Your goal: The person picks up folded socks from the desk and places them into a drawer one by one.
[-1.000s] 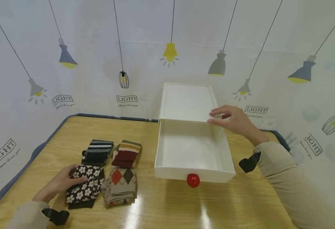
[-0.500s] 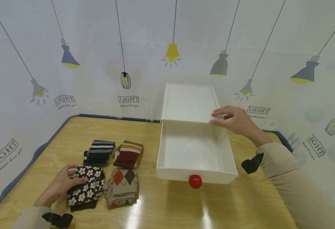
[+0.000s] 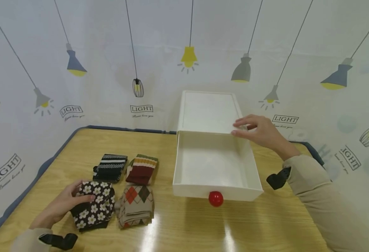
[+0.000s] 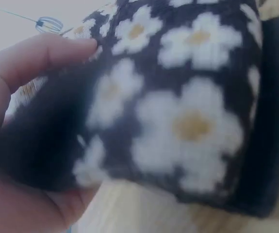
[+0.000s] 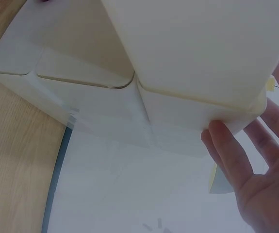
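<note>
My left hand (image 3: 63,204) grips a folded black sock with white flowers (image 3: 94,205) at the near left of the wooden table (image 3: 190,224); the left wrist view shows thumb and fingers curled round that flowered sock (image 4: 178,116). My right hand (image 3: 260,132) rests on the front right corner of a white drawer cabinet (image 3: 208,110), fingers laid on its top and thumb at its side. Its white drawer (image 3: 216,164) stands pulled out, with a red knob (image 3: 216,198) in front and nothing inside. The right wrist view shows the fingers (image 5: 231,155) against the cabinet (image 5: 192,48).
Three more folded socks lie beside the flowered one: a black striped one (image 3: 110,167), a dark red striped one (image 3: 141,169) and a beige argyle one (image 3: 135,205). A white lamp-patterned curtain (image 3: 109,70) surrounds the table on the back and both sides.
My left hand has closed further round the flowered sock and lifted its left edge slightly. The right hand stays on the cabinet corner.
</note>
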A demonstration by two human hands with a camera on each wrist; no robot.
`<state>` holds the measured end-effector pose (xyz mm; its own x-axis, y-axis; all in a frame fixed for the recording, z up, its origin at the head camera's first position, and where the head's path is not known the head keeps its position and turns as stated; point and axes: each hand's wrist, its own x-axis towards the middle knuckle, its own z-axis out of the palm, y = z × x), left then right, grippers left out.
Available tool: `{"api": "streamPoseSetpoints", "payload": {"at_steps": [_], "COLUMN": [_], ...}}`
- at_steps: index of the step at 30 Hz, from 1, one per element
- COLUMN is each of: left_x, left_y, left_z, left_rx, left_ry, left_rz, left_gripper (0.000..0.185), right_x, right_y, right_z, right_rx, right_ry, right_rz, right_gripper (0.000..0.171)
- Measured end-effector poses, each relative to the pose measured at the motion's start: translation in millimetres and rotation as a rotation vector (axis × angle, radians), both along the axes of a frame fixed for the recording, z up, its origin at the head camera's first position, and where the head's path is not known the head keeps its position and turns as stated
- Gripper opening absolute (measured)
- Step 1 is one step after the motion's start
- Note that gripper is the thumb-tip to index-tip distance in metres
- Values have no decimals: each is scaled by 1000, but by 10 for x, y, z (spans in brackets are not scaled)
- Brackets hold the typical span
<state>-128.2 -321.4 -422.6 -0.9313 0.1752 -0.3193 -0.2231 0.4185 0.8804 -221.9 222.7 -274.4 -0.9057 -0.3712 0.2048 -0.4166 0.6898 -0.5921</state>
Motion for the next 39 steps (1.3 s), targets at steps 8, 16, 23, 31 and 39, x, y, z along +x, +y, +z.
{"api": "streamPoseSetpoints", "payload": {"at_steps": [8, 16, 23, 31, 39], "left_x": [10, 11, -164, -256, -316], "left_y": [53, 248, 581, 1122, 1739], "left_z": [238, 647, 1192, 1737, 2006], "left_rx": [27, 177, 409, 98, 228], "left_ry": [147, 380, 483, 565, 463], "left_rz": [36, -18, -122, -113, -269], "left_gripper": [45, 43, 43, 43, 42], "right_x": [-5, 2, 8, -1, -23], "right_y": [24, -13, 1, -11, 18], "right_z": [-17, 20, 18, 14, -2], "right_rx": [-15, -11, 2, -3, 24], "right_ry": [20, 18, 9, 5, 9], "right_rz": [9, 0, 5, 4, -5], "right_gripper": [38, 36, 37, 37, 40]}}
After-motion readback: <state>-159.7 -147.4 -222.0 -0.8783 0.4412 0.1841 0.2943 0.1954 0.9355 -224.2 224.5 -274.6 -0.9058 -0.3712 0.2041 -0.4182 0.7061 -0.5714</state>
